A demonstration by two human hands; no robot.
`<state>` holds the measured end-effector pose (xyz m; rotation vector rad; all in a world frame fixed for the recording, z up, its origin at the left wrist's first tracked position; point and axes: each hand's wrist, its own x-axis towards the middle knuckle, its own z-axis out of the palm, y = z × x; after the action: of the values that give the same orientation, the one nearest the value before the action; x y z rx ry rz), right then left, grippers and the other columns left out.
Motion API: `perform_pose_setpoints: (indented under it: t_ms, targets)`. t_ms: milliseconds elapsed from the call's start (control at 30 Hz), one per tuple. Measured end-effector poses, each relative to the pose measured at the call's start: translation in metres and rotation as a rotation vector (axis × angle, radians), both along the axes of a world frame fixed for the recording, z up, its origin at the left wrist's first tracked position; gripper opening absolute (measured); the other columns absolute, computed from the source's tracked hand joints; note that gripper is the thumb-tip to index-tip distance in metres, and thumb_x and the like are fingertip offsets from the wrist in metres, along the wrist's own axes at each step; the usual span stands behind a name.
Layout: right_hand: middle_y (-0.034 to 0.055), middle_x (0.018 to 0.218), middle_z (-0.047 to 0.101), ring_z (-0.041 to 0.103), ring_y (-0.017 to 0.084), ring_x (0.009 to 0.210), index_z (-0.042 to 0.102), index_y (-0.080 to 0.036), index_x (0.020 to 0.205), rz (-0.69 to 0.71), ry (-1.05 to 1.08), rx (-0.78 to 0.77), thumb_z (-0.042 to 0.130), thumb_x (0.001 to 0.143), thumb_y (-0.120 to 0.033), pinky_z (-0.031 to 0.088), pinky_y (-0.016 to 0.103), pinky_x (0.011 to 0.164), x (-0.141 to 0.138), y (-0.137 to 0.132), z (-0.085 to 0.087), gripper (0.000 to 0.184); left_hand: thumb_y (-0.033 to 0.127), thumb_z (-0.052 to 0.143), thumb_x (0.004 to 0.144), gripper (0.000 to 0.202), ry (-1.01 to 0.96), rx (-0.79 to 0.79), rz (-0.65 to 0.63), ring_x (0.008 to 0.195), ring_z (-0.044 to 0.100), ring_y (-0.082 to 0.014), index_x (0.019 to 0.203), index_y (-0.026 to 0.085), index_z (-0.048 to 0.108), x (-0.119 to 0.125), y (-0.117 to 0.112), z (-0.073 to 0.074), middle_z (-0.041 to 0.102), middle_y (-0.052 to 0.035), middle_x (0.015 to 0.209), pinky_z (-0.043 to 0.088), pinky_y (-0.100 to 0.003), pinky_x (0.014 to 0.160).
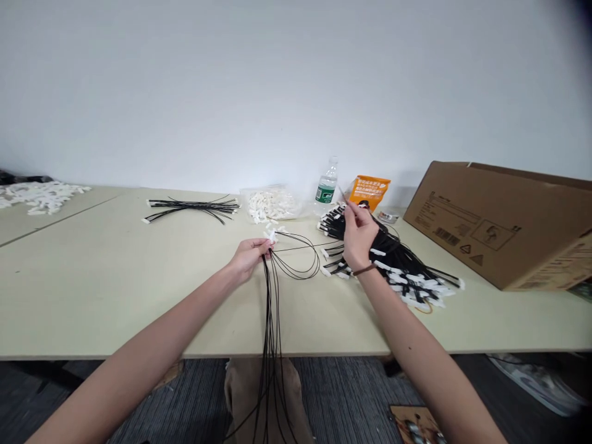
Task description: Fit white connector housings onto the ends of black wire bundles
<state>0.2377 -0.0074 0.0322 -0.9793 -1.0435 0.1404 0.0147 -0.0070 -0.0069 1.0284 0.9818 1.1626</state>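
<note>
Holding a sheaf of thin black wires (269,320) at centre frame, the left hand (250,259) is closed around them, clenched just below a small cluster of white connectors (272,235) that pokes out above the fingers. The wires drop past the front edge of the pale laminate table (92,296) and run out of the bottom of the frame, while a few loop to the right in a wide curve across the tabletop.

The right hand (361,237) is raised at centre right, its fingertips (350,206) pinched together by a thin dark strand. Whether they grip the strand cannot be made out. It hovers over and partly hides a large heap of black wires tipped with white connectors (393,259), and a dark band (363,269) circles that wrist.

Along the back of the table, from left to right, lie a loose bundle of black wires (192,209), a clear bag of white connectors (271,205), a plastic water bottle (326,184) and an orange pouch (369,191) with print too blurred to read. A pile of white connectors (39,197) sits at the upper left edge. A cardboard box (490,225) lies tilted at the right, cut off by the frame. Below the table, the person's knees (266,394) show over grey carpet (351,394).
</note>
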Motion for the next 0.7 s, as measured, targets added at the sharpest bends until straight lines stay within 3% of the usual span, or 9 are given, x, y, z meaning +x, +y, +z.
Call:
perform_pose_setpoints:
  t_ms: [67, 200, 367, 700]
  targets:
    - [0.0015, 0.069, 0.056, 0.046, 0.011, 0.059, 0.068, -0.016, 0.084, -0.074, -0.276, 0.061, 0.056, 0.079, -0.032, 0.037, 0.024, 0.055, -0.008, -0.007, -0.003, 0.021, 0.027, 0.076, 0.055, 0.024, -0.021, -0.007, -0.007, 0.065, 0.048, -0.0091, 0.07, 0.01, 0.067, 0.0, 0.0, 0.0, 0.059, -0.0031, 0.069, 0.039, -0.027, 0.068]
    - [-0.0026, 0.052, 0.043, 0.038, 0.01, 0.05, 0.066, -0.016, 0.067, 0.015, -0.569, 0.053, 0.056, 0.081, -0.03, 0.031, 0.025, 0.051, -0.035, -0.021, -0.012, 0.022, 0.027, 0.076, 0.054, 0.025, -0.048, -0.006, -0.017, 0.066, 0.049, -0.0095, 0.071, 0.011, 0.067, -0.001, 0.0, 0.0, 0.059, -0.0032, 0.069, 0.04, -0.028, 0.07]
    - [-0.0042, 0.051, 0.038, 0.036, 0.008, 0.048, 0.061, -0.016, 0.062, 0.131, -0.613, 0.011, 0.057, 0.08, -0.029, 0.03, 0.023, 0.05, -0.057, -0.026, -0.022, 0.023, 0.026, 0.077, 0.054, 0.026, -0.094, -0.003, -0.056, 0.07, 0.05, -0.0098, 0.072, 0.011, 0.068, 0.002, -0.001, 0.001, 0.06, -0.0039, 0.072, 0.041, -0.027, 0.072]
    - [-0.0044, 0.052, 0.039, 0.035, 0.008, 0.049, 0.057, -0.016, 0.06, 0.196, -0.592, 0.018, 0.056, 0.079, -0.027, 0.03, 0.022, 0.05, -0.057, -0.028, -0.021, 0.023, 0.02, 0.075, 0.056, 0.021, -0.166, 0.007, -0.091, 0.071, 0.051, -0.0084, 0.073, 0.011, 0.068, 0.006, -0.003, 0.002, 0.061, -0.0034, 0.073, 0.041, -0.024, 0.073]
